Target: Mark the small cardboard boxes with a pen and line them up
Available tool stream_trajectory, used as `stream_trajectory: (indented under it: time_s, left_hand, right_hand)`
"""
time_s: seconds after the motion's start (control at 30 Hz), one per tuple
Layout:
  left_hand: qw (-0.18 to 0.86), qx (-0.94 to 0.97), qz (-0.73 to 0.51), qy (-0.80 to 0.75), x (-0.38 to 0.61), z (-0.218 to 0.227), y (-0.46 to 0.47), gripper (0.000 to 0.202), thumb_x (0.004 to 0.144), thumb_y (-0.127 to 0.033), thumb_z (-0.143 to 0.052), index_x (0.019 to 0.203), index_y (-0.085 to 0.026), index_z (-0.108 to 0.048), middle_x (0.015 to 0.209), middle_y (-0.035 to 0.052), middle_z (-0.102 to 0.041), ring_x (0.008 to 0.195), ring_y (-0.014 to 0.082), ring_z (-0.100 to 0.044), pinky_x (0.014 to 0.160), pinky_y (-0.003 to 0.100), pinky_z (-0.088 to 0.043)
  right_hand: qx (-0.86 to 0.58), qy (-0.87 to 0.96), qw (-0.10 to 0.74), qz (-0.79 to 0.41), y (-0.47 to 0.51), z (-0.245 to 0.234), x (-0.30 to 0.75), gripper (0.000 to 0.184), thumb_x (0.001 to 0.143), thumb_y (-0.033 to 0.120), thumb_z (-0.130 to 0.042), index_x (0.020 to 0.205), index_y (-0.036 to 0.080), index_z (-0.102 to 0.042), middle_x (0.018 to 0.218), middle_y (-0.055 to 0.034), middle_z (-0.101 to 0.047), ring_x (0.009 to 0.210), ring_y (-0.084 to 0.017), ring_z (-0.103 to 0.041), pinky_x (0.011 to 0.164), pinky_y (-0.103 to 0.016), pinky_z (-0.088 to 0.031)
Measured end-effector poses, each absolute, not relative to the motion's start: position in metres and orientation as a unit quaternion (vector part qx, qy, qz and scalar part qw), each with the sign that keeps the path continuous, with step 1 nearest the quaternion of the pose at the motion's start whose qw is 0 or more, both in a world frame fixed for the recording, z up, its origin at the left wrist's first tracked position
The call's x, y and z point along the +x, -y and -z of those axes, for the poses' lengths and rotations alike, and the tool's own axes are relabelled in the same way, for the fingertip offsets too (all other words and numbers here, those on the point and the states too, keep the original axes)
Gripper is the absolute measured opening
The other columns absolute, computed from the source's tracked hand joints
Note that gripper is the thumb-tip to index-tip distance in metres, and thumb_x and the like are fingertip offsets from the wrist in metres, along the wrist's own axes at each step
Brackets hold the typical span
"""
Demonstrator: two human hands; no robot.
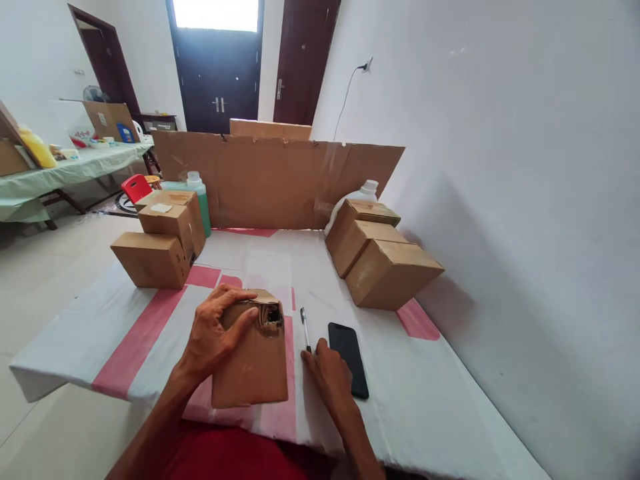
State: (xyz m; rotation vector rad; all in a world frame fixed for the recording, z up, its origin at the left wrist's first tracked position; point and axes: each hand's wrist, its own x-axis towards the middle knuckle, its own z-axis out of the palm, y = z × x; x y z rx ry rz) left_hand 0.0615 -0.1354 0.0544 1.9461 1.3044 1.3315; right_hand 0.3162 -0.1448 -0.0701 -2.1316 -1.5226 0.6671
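A small cardboard box point(250, 373) with a torn hole near its top right corner stands close to me on the cloth. My left hand point(220, 327) grips its upper left part, with the thumb across the front face beside the hole and the fingers along the top edge. Right of the box lies a slim pen point(305, 323), silver with dark ends. My right hand point(327, 373) has its thumb and fingers closed at the pen's near end. Just beyond that hand, a black smartphone point(349, 360) lies flat, its lower left edge partly behind the hand.
Cardboard boxes stand at the left point(150, 260) and right point(395, 273) of the table point(250, 257). Behind them are a green liquid bottle point(205, 210) and a white jug point(369, 190). A cardboard panel point(270, 180) closes the far edge. A white wall point(525, 200) runs along the right.
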Motion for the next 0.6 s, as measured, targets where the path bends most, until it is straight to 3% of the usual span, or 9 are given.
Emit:
stream_trajectory:
  time_s: [0.13,0.23,0.3,0.37,0.47,0.6]
  left_hand:
    - [0.227,0.705,-0.486,-0.464,0.059,-0.053,0.129,0.018,0.102,-0.032,-0.059,0.109,-0.026,-0.075,0.106,0.0014,-0.071,0.103,0.0179,-0.065,0.093,0.031,-0.048]
    - [0.226,0.709,-0.486,-0.459,0.058,-0.054,0.128,0.022,0.105,-0.032,-0.054,0.109,-0.025,-0.075,0.105,0.0017,-0.071,0.102,0.0176,-0.065,0.093,0.031,-0.048]
    - [0.225,0.712,-0.483,-0.459,0.060,-0.055,0.129,0.024,0.106,-0.032,-0.051,0.109,-0.024,-0.074,0.105,0.0026,-0.071,0.102,0.0183,-0.065,0.093,0.031,-0.048]
    - [0.222,0.715,-0.479,-0.458,0.063,-0.057,0.132,0.025,0.106,-0.031,-0.050,0.108,-0.024,-0.074,0.104,0.0033,-0.071,0.102,0.0192,-0.065,0.092,0.032,-0.049]
    - [0.220,0.721,-0.475,-0.454,0.070,-0.059,0.136,0.025,0.105,-0.031,-0.050,0.106,-0.023,-0.073,0.104,0.0044,-0.071,0.103,0.0205,-0.066,0.094,0.034,-0.050]
    - [0.225,0.727,-0.474,-0.443,0.076,-0.059,0.141,0.024,0.104,-0.029,-0.050,0.107,-0.023,-0.073,0.107,0.0059,-0.071,0.107,0.0215,-0.066,0.098,0.036,-0.051]
  right_hand:
    - [-0.740,0.550,0.255,-0.292,0.134,0.082,0.319,0.028,0.084,0.018,-0.061,0.063,0.025,-0.045,0.060,-0.0019,-0.059,0.061,-0.022,-0.062,0.060,-0.030,-0.034]
    - [-0.704,0.541,0.310,-0.341,0.135,0.071,0.320,0.027,0.093,0.035,-0.053,0.069,0.025,-0.045,0.060,0.0005,-0.060,0.054,-0.019,-0.060,0.055,-0.029,-0.040]
    - [-0.644,0.509,0.411,-0.397,0.140,0.049,0.316,0.029,0.096,0.050,-0.050,0.082,0.024,-0.049,0.072,-0.0018,-0.069,0.056,-0.019,-0.064,0.052,-0.028,-0.045]
    - [-0.539,0.458,0.543,-0.452,0.146,0.021,0.306,0.033,0.092,0.056,-0.061,0.094,0.023,-0.055,0.087,-0.0056,-0.074,0.062,-0.019,-0.069,0.052,-0.027,-0.048]
    - [-0.416,0.439,0.648,-0.463,0.155,-0.017,0.283,0.028,0.089,0.047,-0.074,0.098,0.022,-0.064,0.083,-0.0031,-0.074,0.058,-0.014,-0.065,0.046,-0.023,-0.044]
    - [-0.406,0.533,0.647,-0.364,0.161,-0.040,0.259,0.014,0.093,0.035,-0.073,0.091,0.021,-0.072,0.078,0.0001,-0.066,0.066,-0.013,-0.063,0.053,-0.021,-0.050]
